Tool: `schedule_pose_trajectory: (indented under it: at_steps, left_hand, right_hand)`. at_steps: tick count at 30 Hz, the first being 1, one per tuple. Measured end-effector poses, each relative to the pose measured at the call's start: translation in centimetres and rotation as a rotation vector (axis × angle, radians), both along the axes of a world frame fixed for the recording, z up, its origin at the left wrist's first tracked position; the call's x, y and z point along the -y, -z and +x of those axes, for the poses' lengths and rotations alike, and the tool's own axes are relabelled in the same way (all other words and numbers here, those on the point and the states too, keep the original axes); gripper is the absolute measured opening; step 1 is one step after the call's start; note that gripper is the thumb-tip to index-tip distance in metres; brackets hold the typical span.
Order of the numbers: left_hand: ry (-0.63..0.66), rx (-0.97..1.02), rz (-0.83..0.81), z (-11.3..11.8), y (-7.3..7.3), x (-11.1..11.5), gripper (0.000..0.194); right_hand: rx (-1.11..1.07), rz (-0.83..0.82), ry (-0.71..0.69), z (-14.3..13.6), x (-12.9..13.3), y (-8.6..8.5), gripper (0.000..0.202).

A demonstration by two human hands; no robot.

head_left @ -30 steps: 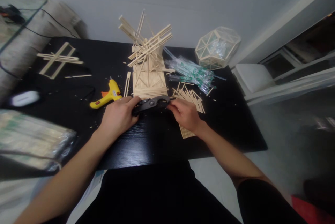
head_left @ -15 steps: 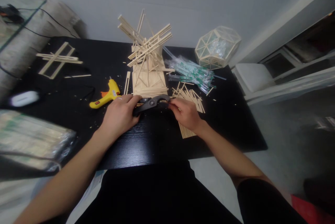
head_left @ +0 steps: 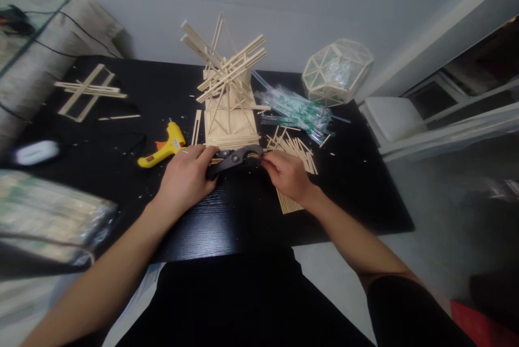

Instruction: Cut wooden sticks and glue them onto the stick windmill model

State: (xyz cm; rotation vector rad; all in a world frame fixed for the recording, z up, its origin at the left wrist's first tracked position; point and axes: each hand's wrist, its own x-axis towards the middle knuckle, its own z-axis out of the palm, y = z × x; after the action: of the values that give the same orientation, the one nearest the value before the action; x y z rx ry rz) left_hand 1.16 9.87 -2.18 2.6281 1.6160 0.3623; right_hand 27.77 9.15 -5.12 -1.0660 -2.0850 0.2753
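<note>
Beside grey wall (head_left: 284,1), black table (head_left: 348,195) (littered).

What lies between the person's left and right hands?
A black plier-like tool, gripped at its handle end by the left hand, its curved end by the right hand; the head view shows this.

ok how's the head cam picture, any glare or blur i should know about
Head view: pale sheen on the black table near its front edge; head view: dim overall, the plastic-wrapped packet and white object at left smeared; head view: the glue gun and dark hand tool read clearer.
</note>
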Motion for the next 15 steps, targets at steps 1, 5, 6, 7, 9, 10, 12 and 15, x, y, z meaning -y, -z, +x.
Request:
schedule_pose_trajectory:
  at_steps: [1, 5, 6, 7, 9, 10, 12, 15]
  left_hand:
    - [0.002, -0.006, 0.004, 0.01, -0.03, -0.01, 0.040]
    - [0.016, -0.004, 0.008, -0.01, -0.10, -0.02, 0.039]
    - [0.018, -0.001, 0.007, -0.02, -0.10, -0.01, 0.039]
    - [0.018, 0.000, 0.006, -0.02, -0.09, 0.00, 0.040]
    - [0.013, -0.006, 0.004, -0.03, -0.08, 0.03, 0.041]
    - [0.008, -0.011, 0.002, -0.04, -0.10, 0.05, 0.041]
    - [-0.005, -0.014, -0.005, -0.03, -0.18, 0.10, 0.040]
    - [-0.025, -0.014, -0.026, -0.01, -0.41, 0.23, 0.035]
  right_hand:
    - [0.002, 0.001, 0.003, 0.00, 0.01, 0.01, 0.020]
    - [0.015, 0.014, 0.010, -0.02, 0.04, 0.01, 0.020]
    - [0.013, 0.022, 0.008, -0.03, 0.05, 0.01, 0.020]
    - [0.008, 0.033, 0.006, -0.03, 0.06, 0.01, 0.019]
    - [-0.003, 0.043, 0.003, -0.04, 0.09, 0.00, 0.018]
    - [-0.004, 0.038, 0.005, -0.05, 0.11, -0.01, 0.018]
    - [-0.001, 0.006, 0.015, -0.06, 0.17, -0.04, 0.017]
    - [-0.013, -0.043, 0.020, -0.11, 0.31, -0.16, 0.018]
